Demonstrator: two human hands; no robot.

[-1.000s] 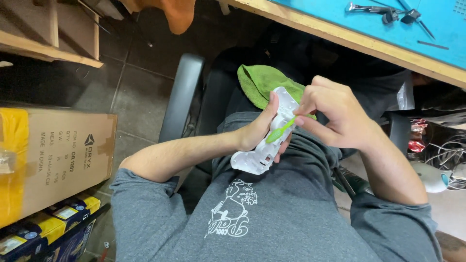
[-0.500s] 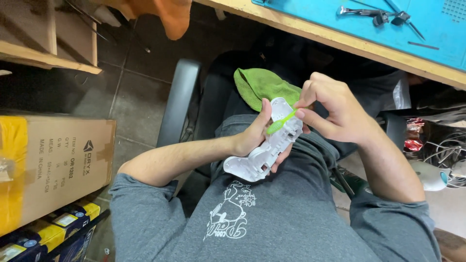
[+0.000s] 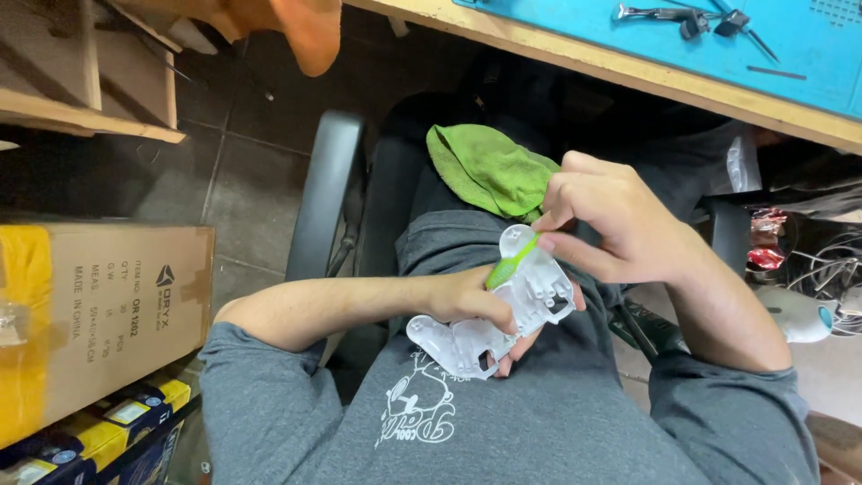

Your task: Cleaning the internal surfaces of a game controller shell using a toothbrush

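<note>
My left hand (image 3: 467, 301) grips a white plastic game-controller shell (image 3: 503, 314) over my lap, its inner side facing up. My right hand (image 3: 611, 224) pinches a thin green brush-like tool (image 3: 510, 265) whose tip rests on the upper part of the shell. A green cloth (image 3: 489, 166) lies on my knee just beyond both hands.
A wooden bench edge (image 3: 628, 76) with a blue mat (image 3: 790, 45) and small metal tools (image 3: 682, 16) runs across the top right. A cardboard box (image 3: 108, 314) stands at the left, with small yellow packs (image 3: 99, 436) below it. A black chair armrest (image 3: 328, 193) flanks my left arm. Cables (image 3: 831, 260) lie at the right.
The shell has turned in my left hand from nearly upright to lying flatter across my lap. The green tool stays on its upper part.
</note>
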